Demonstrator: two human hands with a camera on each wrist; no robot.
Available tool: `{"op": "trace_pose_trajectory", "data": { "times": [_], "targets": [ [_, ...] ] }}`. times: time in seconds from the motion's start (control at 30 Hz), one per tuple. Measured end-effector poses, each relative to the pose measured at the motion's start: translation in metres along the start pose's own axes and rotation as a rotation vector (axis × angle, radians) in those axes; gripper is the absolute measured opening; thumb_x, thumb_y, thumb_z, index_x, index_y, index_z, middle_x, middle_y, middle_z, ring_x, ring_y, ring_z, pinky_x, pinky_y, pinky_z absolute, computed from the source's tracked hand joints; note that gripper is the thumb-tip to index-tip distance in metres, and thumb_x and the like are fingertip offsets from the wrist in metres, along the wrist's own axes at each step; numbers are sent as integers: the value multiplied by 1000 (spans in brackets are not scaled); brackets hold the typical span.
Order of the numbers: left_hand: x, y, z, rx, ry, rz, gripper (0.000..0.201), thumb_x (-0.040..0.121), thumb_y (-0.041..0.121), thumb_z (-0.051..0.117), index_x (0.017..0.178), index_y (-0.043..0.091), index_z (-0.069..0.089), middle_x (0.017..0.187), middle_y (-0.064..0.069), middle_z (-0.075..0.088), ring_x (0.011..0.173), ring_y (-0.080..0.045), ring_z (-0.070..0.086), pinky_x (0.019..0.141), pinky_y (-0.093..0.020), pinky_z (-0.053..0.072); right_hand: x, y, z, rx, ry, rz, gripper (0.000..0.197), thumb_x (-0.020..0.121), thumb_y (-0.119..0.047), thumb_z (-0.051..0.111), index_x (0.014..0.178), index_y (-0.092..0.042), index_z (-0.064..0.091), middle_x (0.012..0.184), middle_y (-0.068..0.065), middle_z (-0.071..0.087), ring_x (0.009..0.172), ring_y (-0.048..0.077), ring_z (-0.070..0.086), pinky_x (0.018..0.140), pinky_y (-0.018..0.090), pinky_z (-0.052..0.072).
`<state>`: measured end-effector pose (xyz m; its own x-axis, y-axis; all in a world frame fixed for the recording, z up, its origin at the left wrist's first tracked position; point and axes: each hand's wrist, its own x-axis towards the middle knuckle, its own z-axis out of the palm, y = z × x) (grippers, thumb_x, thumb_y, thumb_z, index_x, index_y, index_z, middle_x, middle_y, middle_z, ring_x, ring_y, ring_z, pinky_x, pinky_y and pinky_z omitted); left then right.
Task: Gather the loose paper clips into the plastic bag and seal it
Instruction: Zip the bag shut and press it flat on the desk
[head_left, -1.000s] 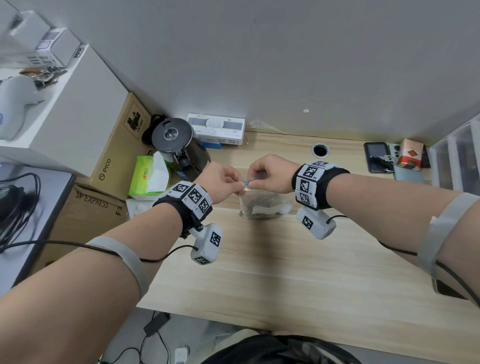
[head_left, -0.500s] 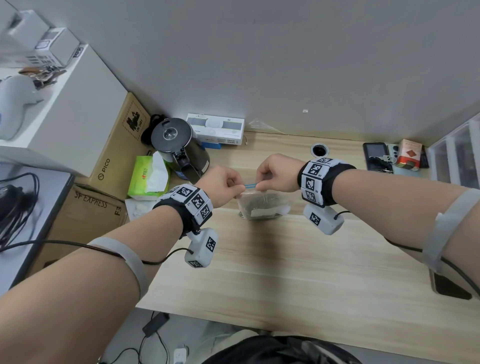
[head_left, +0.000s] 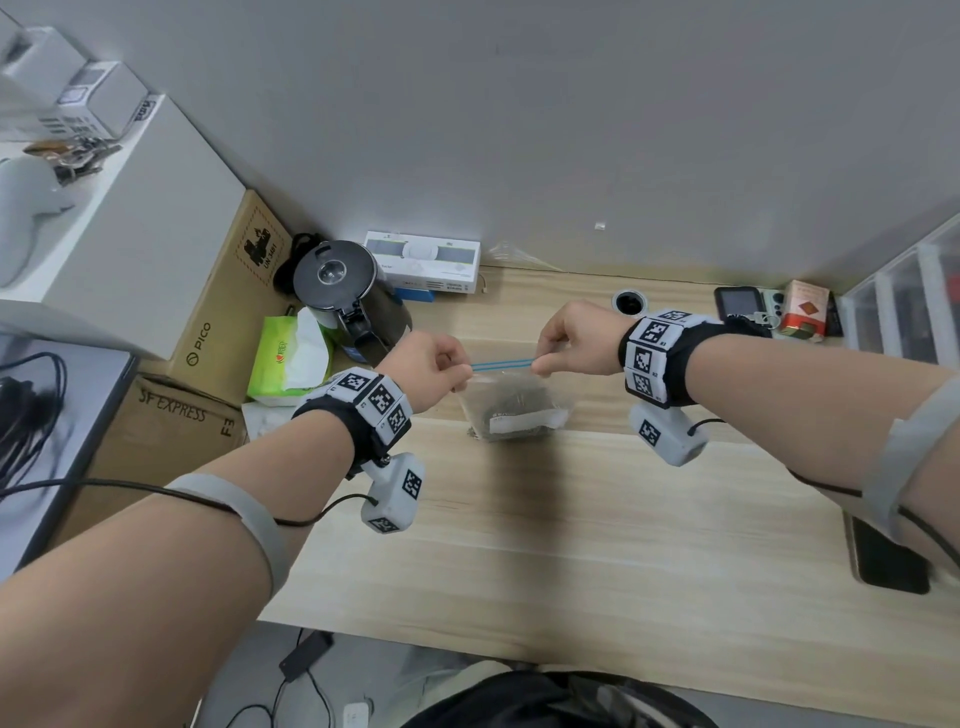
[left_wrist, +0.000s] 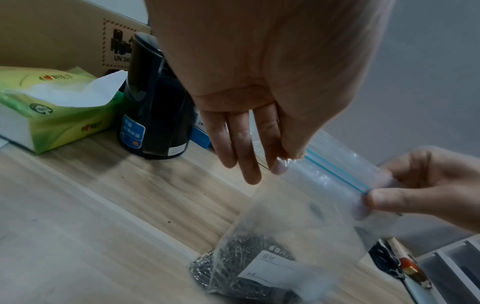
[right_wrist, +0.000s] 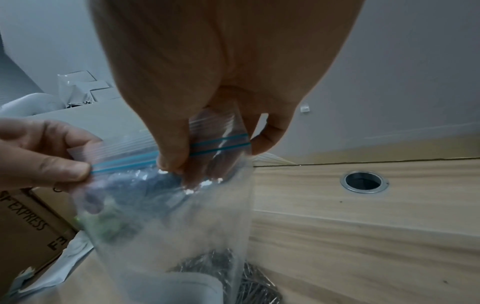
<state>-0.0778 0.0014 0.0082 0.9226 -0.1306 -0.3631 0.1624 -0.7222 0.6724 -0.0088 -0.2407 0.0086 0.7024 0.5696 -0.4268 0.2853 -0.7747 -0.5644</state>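
A clear plastic bag (head_left: 519, 402) with a blue zip strip (head_left: 503, 364) stands on the wooden desk (head_left: 571, 519), a dark heap of paper clips (left_wrist: 233, 265) in its bottom behind a white label. My left hand (head_left: 441, 366) pinches the strip's left end between thumb and forefinger. My right hand (head_left: 566, 345) pinches the right end. In the right wrist view the two blue lines (right_wrist: 221, 143) lie apart near my right fingers (right_wrist: 174, 152); the left hand (right_wrist: 52, 156) holds the other end. In the left wrist view the bag (left_wrist: 298, 216) hangs taut between both hands.
A black kettle (head_left: 348, 301), a green tissue pack (head_left: 288, 358) and cardboard boxes (head_left: 228, 312) crowd the left. A cable hole (head_left: 630, 301), a phone (head_left: 740, 304) and a red tin (head_left: 805, 309) sit at the back right. Another dark phone (head_left: 888, 558) lies at the right edge.
My hands have drawn apart along the top of the bag, the right one sliding rightward. The blue zip strip now shows stretched between them.
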Motion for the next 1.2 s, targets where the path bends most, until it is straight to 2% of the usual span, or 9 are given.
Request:
{"op": "trace_pose_trajectory", "data": {
  "times": [0.17, 0.33, 0.43, 0.53, 0.8, 0.93, 1.03, 1.1, 1.2],
  "targets": [
    [0, 2, 1, -11, -9, 2, 15, 90, 15, 65, 76, 17, 66, 75, -1, 75, 80, -21, 73, 84, -43, 59, -8, 17, -4, 32, 33, 21, 12, 85, -32, 72, 80, -22, 77, 77, -10, 70, 78, 12, 64, 74, 27, 50],
    [1, 1, 4, -14, -8, -16, 17, 88, 15, 64, 72, 20, 65, 72, 0, 74, 78, -26, 72, 81, -46, 59, -13, 22, 0, 67, 33, 41, 13, 84, -33, 74, 81, -21, 77, 82, -5, 73, 85, 16, 65, 81, 31, 52],
    [0, 0, 2, -4, 8, -12, 18, 89, 14, 64, 72, 19, 64, 74, -4, 73, 78, -26, 72, 80, -41, 59, -19, 33, -2, 67, 60, 76, 16, 85, -35, 73, 86, -20, 77, 87, -2, 74, 88, 18, 66, 87, 35, 53],
    [1, 1, 4, 16, 11, -9, 17, 87, 17, 66, 71, 21, 65, 74, 0, 72, 69, -16, 66, 73, -33, 57, -22, 40, 0, 74, 68, 79, 13, 84, -33, 74, 81, -21, 77, 80, -2, 74, 85, 20, 66, 85, 39, 54],
    [-1, -2, 2, 7, 25, -54, 11, 89, 18, 67, 78, 17, 68, 76, -4, 74, 68, -12, 67, 67, -27, 53, -26, 46, -2, 123, 43, 109, 17, 86, -36, 73, 89, -20, 79, 87, 0, 76, 88, 18, 68, 82, 30, 53],
    [1, -2, 6, 8, 35, -63, 11, 89, 18, 67, 78, 16, 69, 74, -1, 72, 63, -7, 62, 61, -21, 47, -26, 48, -2, 142, 23, 122, 13, 85, -35, 74, 89, -25, 80, 89, -3, 76, 91, 15, 68, 86, 31, 54],
    [4, -7, 5, -36, 45, -83, 10, 86, 16, 69, 77, 14, 70, 76, -5, 74, 69, -17, 67, 70, -31, 56, -29, 53, -2, 199, 26, 131, 16, 86, -37, 72, 96, -27, 79, 91, -6, 76, 94, 13, 68, 83, 22, 52],
    [3, -10, 5, -65, 38, -98, 9, 85, 17, 70, 78, 12, 70, 77, -8, 75, 73, -21, 69, 75, -33, 56, -31, 57, -2, 189, 27, 136, 16, 88, -38, 69, 98, -29, 78, 93, 2, 75, 96, 21, 66, 85, 28, 51],
    [3, -8, 8, -117, 37, -120, 10, 84, 16, 70, 81, 6, 70, 77, -8, 75, 59, -7, 59, 61, -23, 51, -32, 60, 0, 197, 11, 125, 13, 90, -39, 66, 93, -35, 78, 100, 15, 72, 98, 30, 64, 94, 40, 48]
  ]
}}
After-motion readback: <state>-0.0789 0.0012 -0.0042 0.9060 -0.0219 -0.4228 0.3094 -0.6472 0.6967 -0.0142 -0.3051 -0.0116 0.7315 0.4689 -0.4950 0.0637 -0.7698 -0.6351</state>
